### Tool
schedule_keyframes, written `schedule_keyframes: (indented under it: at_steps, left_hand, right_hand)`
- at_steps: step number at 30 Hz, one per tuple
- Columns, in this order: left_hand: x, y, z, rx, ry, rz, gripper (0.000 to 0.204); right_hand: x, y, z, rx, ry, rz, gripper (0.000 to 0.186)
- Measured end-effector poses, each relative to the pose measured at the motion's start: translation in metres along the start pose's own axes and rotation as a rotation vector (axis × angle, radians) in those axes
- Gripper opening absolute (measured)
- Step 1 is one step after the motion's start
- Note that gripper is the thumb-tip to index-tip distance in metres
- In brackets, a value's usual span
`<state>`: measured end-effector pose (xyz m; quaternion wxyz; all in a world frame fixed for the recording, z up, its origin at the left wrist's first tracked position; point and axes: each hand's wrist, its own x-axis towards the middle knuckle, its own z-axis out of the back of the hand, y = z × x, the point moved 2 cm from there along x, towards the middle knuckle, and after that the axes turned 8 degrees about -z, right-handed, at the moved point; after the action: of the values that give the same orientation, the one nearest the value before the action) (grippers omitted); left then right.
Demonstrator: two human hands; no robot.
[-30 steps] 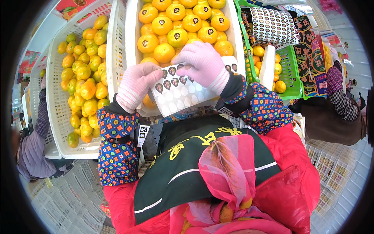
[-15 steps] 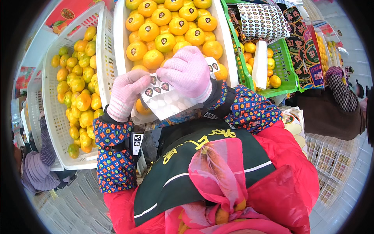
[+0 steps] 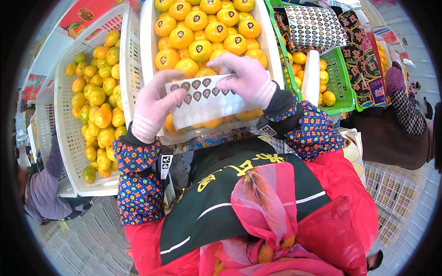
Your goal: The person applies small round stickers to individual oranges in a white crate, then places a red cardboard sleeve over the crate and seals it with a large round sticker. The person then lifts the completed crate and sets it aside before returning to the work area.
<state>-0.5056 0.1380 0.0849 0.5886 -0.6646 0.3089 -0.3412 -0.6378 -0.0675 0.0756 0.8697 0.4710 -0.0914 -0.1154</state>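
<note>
Person in a dark green apron (image 3: 216, 184), bent over a white box (image 3: 147, 41) of orange fruit (image 3: 189, 67); many of the fruit carry dark stickers. White slatted crate (image 3: 132, 53) of loose fruit to the left, green crate (image 3: 343, 78) with more fruit to the right. Both forearms, in flowered sleeves (image 3: 140, 165), angle in toward each other, wrists bent, pink-gloved hands meeting over the near part of the box.

Left hand (image 3: 155, 106): at the sheet's left end, thumb on top, fingers reaching behind, pinching it. Right hand (image 3: 251, 82): at the sheet's upper right, palm turned in, thumb over the sticker rows, forefinger arched and parted from the thumb; cannot tell if its hidden fingers grip the sheet.

Sticker sheet (image 3: 202, 112): above the near fruit, between the hands, slightly tilted. Dark drop-shaped stickers (image 3: 197, 95) fill upper rows; lower rows are pale blanks.

Versus half a second ago: right hand lay closed across the middle, covering stickers; now shifted right, thumb and forefinger spread, more stickers showing. Left hand still at the same end. Sheet sits more level.
</note>
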Motion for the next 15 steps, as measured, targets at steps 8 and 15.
schedule_keyframes:
  at_steps: [8,15]
  left_hand:
    - [0.000,-0.009,0.020,0.567,0.069,-0.201,0.025]
    - [0.002,0.009,0.025,0.378,0.041,0.004,0.035]
  right_hand:
    - [0.016,-0.014,0.018,0.315,-0.035,-0.261,0.030]
    - [0.017,-0.001,0.021,0.335,0.010,-0.223,0.026]
